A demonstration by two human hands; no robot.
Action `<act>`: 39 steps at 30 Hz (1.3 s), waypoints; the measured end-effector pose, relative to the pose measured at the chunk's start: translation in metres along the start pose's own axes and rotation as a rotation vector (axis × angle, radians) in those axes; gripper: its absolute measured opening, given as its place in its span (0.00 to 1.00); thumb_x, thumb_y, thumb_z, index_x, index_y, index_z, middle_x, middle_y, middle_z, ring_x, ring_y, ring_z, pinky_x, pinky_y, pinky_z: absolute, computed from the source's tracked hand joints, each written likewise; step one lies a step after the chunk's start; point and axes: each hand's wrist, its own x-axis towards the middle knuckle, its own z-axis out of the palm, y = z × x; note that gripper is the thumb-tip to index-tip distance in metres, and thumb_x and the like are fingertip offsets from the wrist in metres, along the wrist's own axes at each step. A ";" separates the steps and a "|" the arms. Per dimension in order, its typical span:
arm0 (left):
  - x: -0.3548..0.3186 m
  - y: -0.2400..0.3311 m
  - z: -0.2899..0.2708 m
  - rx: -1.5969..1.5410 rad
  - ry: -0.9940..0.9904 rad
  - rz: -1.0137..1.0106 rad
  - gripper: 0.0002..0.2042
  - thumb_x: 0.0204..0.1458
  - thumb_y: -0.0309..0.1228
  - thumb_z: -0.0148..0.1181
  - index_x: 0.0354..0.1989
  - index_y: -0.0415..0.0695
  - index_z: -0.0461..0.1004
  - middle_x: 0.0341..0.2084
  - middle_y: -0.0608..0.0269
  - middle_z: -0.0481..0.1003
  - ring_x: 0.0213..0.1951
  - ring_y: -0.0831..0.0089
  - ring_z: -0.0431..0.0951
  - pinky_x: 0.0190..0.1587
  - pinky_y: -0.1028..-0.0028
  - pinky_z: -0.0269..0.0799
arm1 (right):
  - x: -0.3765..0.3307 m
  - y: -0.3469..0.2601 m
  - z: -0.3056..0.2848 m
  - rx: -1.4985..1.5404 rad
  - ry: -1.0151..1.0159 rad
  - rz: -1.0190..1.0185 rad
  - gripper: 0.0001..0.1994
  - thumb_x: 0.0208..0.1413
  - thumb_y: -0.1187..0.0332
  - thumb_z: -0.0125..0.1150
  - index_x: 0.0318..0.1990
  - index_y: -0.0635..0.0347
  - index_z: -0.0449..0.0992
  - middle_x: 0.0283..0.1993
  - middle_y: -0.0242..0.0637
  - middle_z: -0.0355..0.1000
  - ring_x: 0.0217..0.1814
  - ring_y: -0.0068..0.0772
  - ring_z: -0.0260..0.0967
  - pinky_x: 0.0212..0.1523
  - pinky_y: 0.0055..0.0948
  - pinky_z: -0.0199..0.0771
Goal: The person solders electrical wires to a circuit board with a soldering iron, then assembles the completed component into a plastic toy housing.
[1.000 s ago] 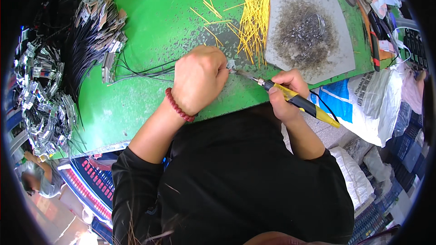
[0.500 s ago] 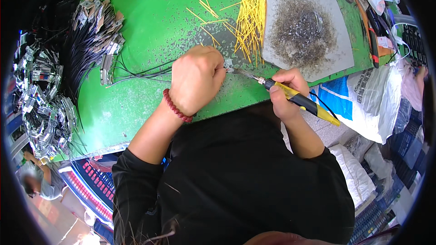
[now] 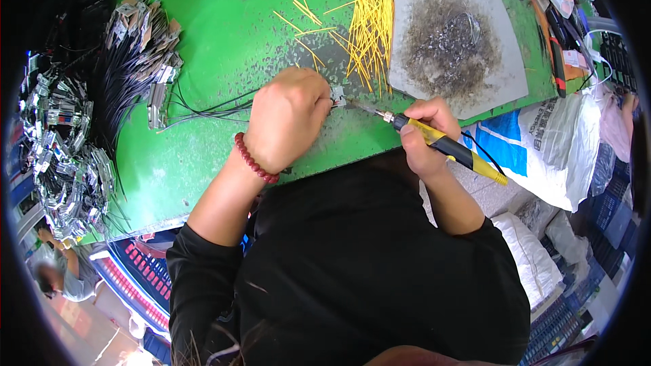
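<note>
on the green table (image 3: 190,163), a hand could pass along the bare strip between the dark wire bundle (image 3: 139,47) by the left edge and the yellow sticks (image 3: 371,24). black wires (image 3: 213,112), running to the left hand (image 3: 285,118), cross its near end. the pen-shaped tool (image 3: 451,148) in the right hand (image 3: 424,154) bars the gap between the hands. toward the right edge, dark debris (image 3: 447,51) on a grey board (image 3: 508,88) is in the way.
</note>
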 end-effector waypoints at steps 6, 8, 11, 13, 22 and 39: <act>0.006 0.000 -0.002 0.061 -0.065 -0.038 0.02 0.45 0.23 0.61 0.24 0.38 0.75 0.27 0.55 0.76 0.34 0.54 0.77 0.37 0.62 0.73 | -0.001 0.002 -0.001 0.011 -0.014 0.051 0.10 0.52 0.72 0.61 0.37 0.63 0.66 0.30 0.32 0.66 0.27 0.16 0.58 0.29 0.20 0.59; 0.008 0.000 -0.001 0.059 -0.061 -0.025 0.03 0.45 0.23 0.61 0.23 0.39 0.74 0.26 0.54 0.75 0.33 0.53 0.76 0.36 0.60 0.73 | 0.000 0.002 -0.002 0.005 -0.034 0.055 0.09 0.53 0.72 0.61 0.37 0.63 0.66 0.29 0.32 0.67 0.27 0.15 0.59 0.29 0.19 0.59; 0.009 0.001 -0.002 0.055 -0.057 -0.019 0.04 0.45 0.24 0.60 0.22 0.39 0.73 0.25 0.53 0.74 0.33 0.52 0.76 0.36 0.57 0.74 | 0.001 0.000 0.000 -0.018 -0.049 0.068 0.09 0.52 0.73 0.61 0.37 0.64 0.67 0.29 0.31 0.67 0.27 0.15 0.59 0.29 0.19 0.59; 0.010 0.001 -0.002 0.051 -0.058 -0.024 0.04 0.45 0.24 0.60 0.21 0.39 0.73 0.25 0.53 0.74 0.33 0.52 0.76 0.36 0.58 0.74 | 0.002 0.001 0.000 -0.025 -0.053 0.067 0.09 0.52 0.73 0.61 0.37 0.64 0.67 0.30 0.31 0.67 0.27 0.15 0.60 0.29 0.19 0.59; 0.007 0.001 -0.002 0.055 -0.040 -0.013 0.03 0.44 0.23 0.59 0.21 0.39 0.74 0.25 0.52 0.74 0.32 0.51 0.76 0.35 0.57 0.74 | 0.001 0.000 0.000 -0.081 -0.084 0.035 0.09 0.52 0.74 0.61 0.37 0.64 0.67 0.29 0.33 0.67 0.27 0.16 0.61 0.28 0.19 0.61; 0.010 -0.001 -0.002 0.086 -0.030 -0.013 0.03 0.42 0.24 0.61 0.21 0.40 0.75 0.24 0.55 0.75 0.29 0.54 0.77 0.32 0.62 0.73 | 0.001 -0.004 -0.006 -0.054 0.109 -0.097 0.14 0.52 0.68 0.68 0.41 0.65 0.72 0.28 0.30 0.70 0.26 0.14 0.62 0.26 0.18 0.63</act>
